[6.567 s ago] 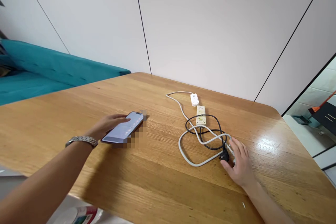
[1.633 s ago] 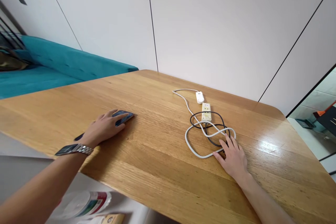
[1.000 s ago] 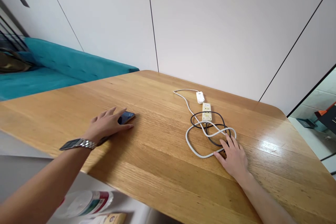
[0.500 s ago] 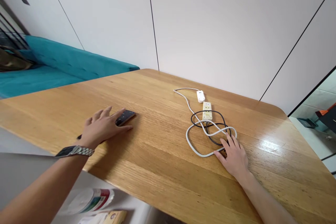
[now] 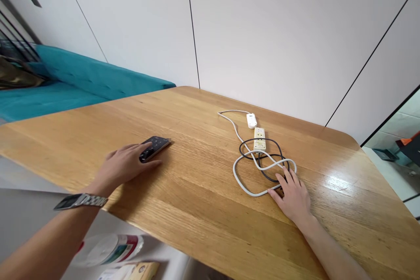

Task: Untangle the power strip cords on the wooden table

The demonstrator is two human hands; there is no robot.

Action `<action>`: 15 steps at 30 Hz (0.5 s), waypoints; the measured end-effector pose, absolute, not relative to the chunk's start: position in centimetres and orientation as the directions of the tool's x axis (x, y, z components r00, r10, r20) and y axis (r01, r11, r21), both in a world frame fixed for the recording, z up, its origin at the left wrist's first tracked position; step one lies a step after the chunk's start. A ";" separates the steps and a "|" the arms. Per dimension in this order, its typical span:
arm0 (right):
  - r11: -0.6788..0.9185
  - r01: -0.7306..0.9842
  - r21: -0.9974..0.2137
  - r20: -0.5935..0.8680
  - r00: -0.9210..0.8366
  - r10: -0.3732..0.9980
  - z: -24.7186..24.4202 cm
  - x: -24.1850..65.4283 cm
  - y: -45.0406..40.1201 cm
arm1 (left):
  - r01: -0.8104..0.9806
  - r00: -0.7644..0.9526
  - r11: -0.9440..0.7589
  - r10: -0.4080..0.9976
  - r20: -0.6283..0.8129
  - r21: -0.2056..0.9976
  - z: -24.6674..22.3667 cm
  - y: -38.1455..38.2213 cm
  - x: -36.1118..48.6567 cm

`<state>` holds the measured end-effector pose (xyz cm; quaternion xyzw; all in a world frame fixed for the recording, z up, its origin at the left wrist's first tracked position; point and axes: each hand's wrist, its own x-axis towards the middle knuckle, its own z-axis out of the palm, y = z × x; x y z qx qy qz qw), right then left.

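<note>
The L hand (image 5: 123, 167) reaches in over a dark phone (image 5: 156, 145) lying on the left part of the wooden tabletop (image 5: 197, 183), w/ fingertips on its screen and the thumb out along the near side; the grip is loosely open, and the phone's near end is hidden under the palm. A watch (image 5: 74, 201) w/ a metal band sits on that wrist. On the right, the R hand (image 5: 293, 194) rests at the near right edge of the loose cable loops, fingers and thumb spread about their ends, thumb tip at the gray cord (image 5: 241, 186); one can't tell if its grip is closed on anything (the fingers hide that bit). The black cord (image 5: 277, 144) crosses the gray one and also runs over the cream power strip (image 5: 259, 134), which lies just beyond the loops. A white block (image 5: 251, 120) sits at the gray cord's far end, just behind the strip, nr the white wall (image 5: 278, 43). A teal sofa (image 5: 98, 78) stands beyond the tabletop's far left side. Below the near edge, bottom left, are a clear plastic bottle (image 5: 108, 249) w/ a red, white & green label and a light-brown box (image 5: 146, 270), partly cut off.
</note>
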<state>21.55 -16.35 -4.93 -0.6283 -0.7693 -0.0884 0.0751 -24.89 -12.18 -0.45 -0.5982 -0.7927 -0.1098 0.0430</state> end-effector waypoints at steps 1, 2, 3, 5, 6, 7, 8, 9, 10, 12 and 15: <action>0.196 0.980 0.040 0.226 -0.199 0.954 -4.9 21.6 -16.3 | 0.955 -0.293 0.281 0.943 0.157 0.094 -0.3 -12.2 -24.9; 0.195 0.980 0.039 0.225 -0.199 0.954 -4.9 21.5 -16.3 | 0.947 -0.321 0.316 0.940 0.115 0.063 -0.2 -12.2 -24.9; 0.194 0.980 0.039 0.224 -0.198 0.954 -4.9 21.5 -16.3 | 0.934 -0.357 0.355 0.929 0.096 0.043 -0.1 -12.2 -24.9; 0.193 0.980 0.042 0.222 -0.198 0.955 -4.8 21.5 -16.3 | 0.918 -0.397 0.394 0.909 0.123 0.048 0.0 -12.4 -24.8; 0.193 0.980 0.044 0.221 -0.198 0.955 -4.8 21.5 -16.3 | 0.922 -0.388 0.383 0.910 0.148 0.058 0.0 -12.5 -24.9; 0.194 0.980 0.046 0.221 -0.199 0.955 -4.8 21.5 -16.3 | 0.930 -0.368 0.361 0.914 0.173 0.069 -0.1 -12.5 -24.9; 0.195 0.980 0.047 0.222 -0.201 0.954 -4.8 21.5 -16.4 | 0.939 -0.344 0.334 0.918 0.196 0.082 -0.3 -12.6 -25.0; 0.197 0.979 0.048 0.223 -0.202 0.953 -4.8 21.5 -16.3 | 0.946 -0.323 0.309 0.921 0.220 0.094 -0.5 -12.6 -25.0; 0.198 0.979 0.048 0.226 -0.204 0.952 -4.8 21.5 -16.3 | 0.953 -0.301 0.285 0.922 0.244 0.101 -0.7 -12.6 -25.1; 0.199 0.979 0.048 0.234 -0.204 0.951 -5.0 21.6 -16.3 | 0.963 -0.268 0.246 0.918 0.293 0.107 -1.1 -12.4 -25.3; 0.197 0.979 0.046 0.242 -0.203 0.949 -5.2 21.6 -16.3 | 0.971 -0.240 0.219 0.914 0.327 0.099 -1.4 -12.0 -25.6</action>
